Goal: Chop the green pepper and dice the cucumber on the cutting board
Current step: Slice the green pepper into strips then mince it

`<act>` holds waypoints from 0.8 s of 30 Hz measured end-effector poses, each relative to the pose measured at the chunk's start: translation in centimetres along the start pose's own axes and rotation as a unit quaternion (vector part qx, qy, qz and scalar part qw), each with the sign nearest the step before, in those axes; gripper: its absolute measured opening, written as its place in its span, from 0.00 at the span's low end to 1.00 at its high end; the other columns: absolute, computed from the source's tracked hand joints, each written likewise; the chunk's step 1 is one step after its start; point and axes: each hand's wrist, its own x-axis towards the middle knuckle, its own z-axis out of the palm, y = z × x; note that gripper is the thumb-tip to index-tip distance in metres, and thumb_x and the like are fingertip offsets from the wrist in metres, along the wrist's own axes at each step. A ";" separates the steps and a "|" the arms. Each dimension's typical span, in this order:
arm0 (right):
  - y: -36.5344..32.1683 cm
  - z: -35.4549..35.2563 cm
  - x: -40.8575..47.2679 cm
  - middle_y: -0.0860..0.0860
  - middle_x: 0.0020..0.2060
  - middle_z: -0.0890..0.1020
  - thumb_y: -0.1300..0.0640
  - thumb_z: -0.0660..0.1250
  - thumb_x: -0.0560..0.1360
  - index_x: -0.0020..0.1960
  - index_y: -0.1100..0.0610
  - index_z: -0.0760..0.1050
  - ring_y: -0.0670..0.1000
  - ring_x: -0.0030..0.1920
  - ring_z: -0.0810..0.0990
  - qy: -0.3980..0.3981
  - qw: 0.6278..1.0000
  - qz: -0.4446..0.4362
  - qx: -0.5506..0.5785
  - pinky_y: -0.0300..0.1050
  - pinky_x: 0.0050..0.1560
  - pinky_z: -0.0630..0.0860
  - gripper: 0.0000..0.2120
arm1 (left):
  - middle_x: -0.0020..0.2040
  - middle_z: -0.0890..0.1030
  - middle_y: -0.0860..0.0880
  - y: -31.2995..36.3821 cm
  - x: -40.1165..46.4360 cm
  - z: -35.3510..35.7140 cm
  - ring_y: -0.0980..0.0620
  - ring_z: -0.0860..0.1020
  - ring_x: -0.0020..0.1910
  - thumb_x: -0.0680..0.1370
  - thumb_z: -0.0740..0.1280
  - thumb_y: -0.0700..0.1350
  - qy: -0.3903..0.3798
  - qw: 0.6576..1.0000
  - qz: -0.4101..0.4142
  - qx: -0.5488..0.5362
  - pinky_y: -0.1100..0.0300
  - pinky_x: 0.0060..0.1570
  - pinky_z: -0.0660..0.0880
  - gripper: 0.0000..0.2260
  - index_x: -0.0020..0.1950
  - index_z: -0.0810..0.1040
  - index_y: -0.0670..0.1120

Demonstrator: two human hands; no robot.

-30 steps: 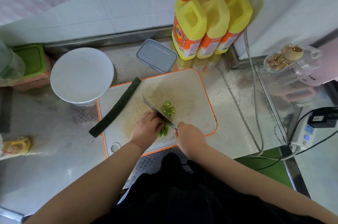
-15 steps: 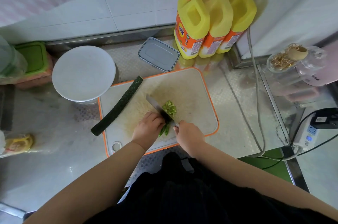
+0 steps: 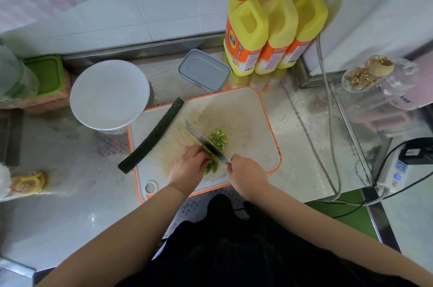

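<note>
My right hand [image 3: 246, 176] grips the knife [image 3: 206, 142]; my left hand [image 3: 189, 167] pins the green pepper [image 3: 212, 166], curled fingertips [image 3: 203, 155] touching the blade: I could nick them.

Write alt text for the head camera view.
A right hand slices green pepper strips with a steel knife on an orange-rimmed white cutting board, the left hand pinning them; a dark cucumber waits uncut.

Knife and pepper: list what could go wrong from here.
1. The left hand pins the pepper with its fingers right against the knife; a slip could nick them.
2. The cucumber hangs over the board edge at its near end; a bump could roll it onto the counter.
3. The cut pieces sit right beside the blade, so they may scatter.
</note>
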 end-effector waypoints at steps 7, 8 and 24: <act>-0.6 0.1 -0.1 0.57 0.51 0.80 0.58 0.55 0.81 0.57 0.60 0.70 0.59 0.52 0.79 -0.020 0.998 -0.007 -0.058 0.46 0.43 0.70 0.09 | 0.44 0.82 0.48 0.1 0.2 0.0 0.49 0.75 0.47 0.76 0.60 0.48 -0.007 0.999 0.025 0.028 0.56 0.42 0.79 0.14 0.43 0.84 0.44; -0.7 0.0 0.0 0.57 0.52 0.80 0.59 0.55 0.81 0.57 0.60 0.70 0.58 0.53 0.79 -0.025 0.998 -0.005 -0.065 0.46 0.44 0.69 0.09 | 0.44 0.82 0.48 0.1 0.2 0.0 0.49 0.76 0.47 0.76 0.60 0.47 -0.009 0.999 0.024 0.029 0.56 0.42 0.80 0.14 0.43 0.84 0.44; 0.1 0.1 1.5 0.58 0.47 0.79 0.49 0.57 0.81 0.53 0.60 0.74 0.58 0.51 0.78 -0.053 0.991 0.065 0.102 0.48 0.49 0.72 0.15 | 0.43 0.82 0.49 0.0 0.1 0.1 0.48 0.77 0.44 0.76 0.63 0.45 0.010 0.999 0.032 0.019 0.57 0.44 0.77 0.11 0.42 0.84 0.44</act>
